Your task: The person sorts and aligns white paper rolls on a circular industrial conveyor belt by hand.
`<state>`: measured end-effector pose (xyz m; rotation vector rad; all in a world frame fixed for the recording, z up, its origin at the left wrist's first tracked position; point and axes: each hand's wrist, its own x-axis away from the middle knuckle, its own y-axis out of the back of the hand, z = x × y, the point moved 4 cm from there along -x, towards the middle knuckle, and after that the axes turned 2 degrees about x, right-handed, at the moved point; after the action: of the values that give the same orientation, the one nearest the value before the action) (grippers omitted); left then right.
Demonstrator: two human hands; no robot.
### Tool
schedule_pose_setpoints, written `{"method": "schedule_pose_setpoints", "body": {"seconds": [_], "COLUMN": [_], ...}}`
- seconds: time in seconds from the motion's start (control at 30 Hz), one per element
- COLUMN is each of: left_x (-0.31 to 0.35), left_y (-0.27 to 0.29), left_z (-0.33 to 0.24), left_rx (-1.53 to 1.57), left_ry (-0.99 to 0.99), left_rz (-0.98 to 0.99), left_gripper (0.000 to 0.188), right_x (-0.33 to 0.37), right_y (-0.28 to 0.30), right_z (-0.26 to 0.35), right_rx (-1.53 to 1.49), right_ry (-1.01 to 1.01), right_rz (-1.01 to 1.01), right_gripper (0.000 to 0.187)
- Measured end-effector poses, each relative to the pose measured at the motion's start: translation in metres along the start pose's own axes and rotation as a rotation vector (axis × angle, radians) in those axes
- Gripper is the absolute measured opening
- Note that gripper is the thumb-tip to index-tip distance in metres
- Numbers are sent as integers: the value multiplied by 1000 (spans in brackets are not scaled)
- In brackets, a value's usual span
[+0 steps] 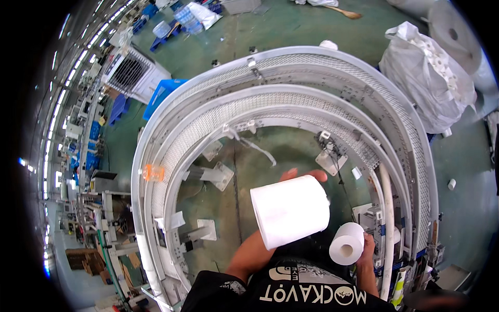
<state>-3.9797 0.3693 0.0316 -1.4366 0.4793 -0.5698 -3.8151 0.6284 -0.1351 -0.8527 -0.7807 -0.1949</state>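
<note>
Left hand: the fingers of the left hand [316, 176] are spread wide and grasp the big roll; two of them show beyond its far edge, a little apart from each other. The palm is hidden under the roll, so I cannot tell how it lies.
Big roll: the white big roll [291, 212] is in the left hand, tilted on its side, in front of the chest and inside the curved track [291, 99].
Small roll: the white small roll [340, 235] is held just right of the big roll, apart from it, with its hollow end turned up to the camera.
Right hand: the right hand [368, 250] grasps the small roll at its right side; most of its fingers are behind the roll, so I cannot tell how far they are open.
Blue crate: the blue crate [160, 97] stands beside the outer left side of the track; I cannot tell what is in it.
Grey box: the grey box [241, 5] is on the floor at the top; its inside is not clear to me.
White bag: the white bag [408, 91] stands open beyond the track at right, filled with many white rolls [441, 66].
</note>
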Motion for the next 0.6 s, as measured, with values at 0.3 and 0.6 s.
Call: {"method": "schedule_pose_setpoints", "body": {"seconds": [0.3,0.6], "left_x": [-117,-227], "left_y": [-2,-11], "left_z": [-77,-199], "left_rx": [-192,-445], "left_ry": [-228,-219], "left_rz": [-387,-445], "left_gripper": [47,58], "right_x": [-58,-117], "right_y": [-35,-128], "right_z": [45,73], "right_rx": [-144,-208], "right_ry": [285,427], "right_rz": [-117,-273], "right_gripper": [40,43]}}
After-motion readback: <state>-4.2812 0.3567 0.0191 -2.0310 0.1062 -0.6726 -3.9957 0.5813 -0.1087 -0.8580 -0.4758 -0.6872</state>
